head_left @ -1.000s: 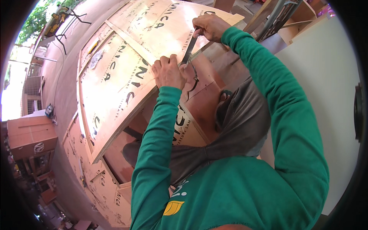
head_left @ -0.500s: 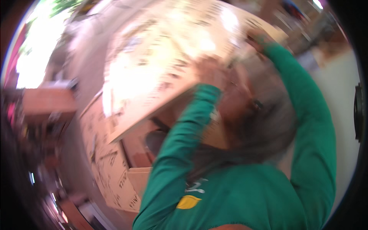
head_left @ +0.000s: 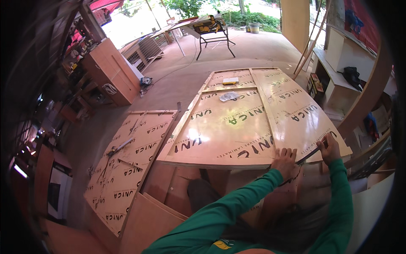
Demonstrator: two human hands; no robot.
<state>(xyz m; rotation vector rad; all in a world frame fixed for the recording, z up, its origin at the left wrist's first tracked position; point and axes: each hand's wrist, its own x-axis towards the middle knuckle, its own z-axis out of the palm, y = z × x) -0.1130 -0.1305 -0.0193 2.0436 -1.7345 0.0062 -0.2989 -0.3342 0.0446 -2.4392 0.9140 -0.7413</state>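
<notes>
A large pale laminate panel (head_left: 228,139) with printed lettering and raised wooden strips lies in front of me. At its near edge, my left hand (head_left: 284,163) rests with fingers laid out over the surface; its thumb is hidden. My right hand (head_left: 330,150) is closed on one end of a thin dark strip (head_left: 308,157) near the panel's right corner. That strip slants down across the panel edge toward my left hand. Whether my left hand also touches it, I cannot make out. A white and yellow block (head_left: 230,81) and crumpled clear plastic (head_left: 229,97) lie farther up the panel.
A second laminate panel (head_left: 127,165) lies lower at left, with tools on it. Brown boards (head_left: 156,220) stand near my left arm. A wooden cabinet (head_left: 111,70), a table saw on a stand (head_left: 209,27) and white shelving (head_left: 338,80) stand farther off.
My view has swung from a blurred, tilted look at the panel to a steady one showing the whole workshop. Both hands remain near the panel edge; the dark strip now shows clearly.
</notes>
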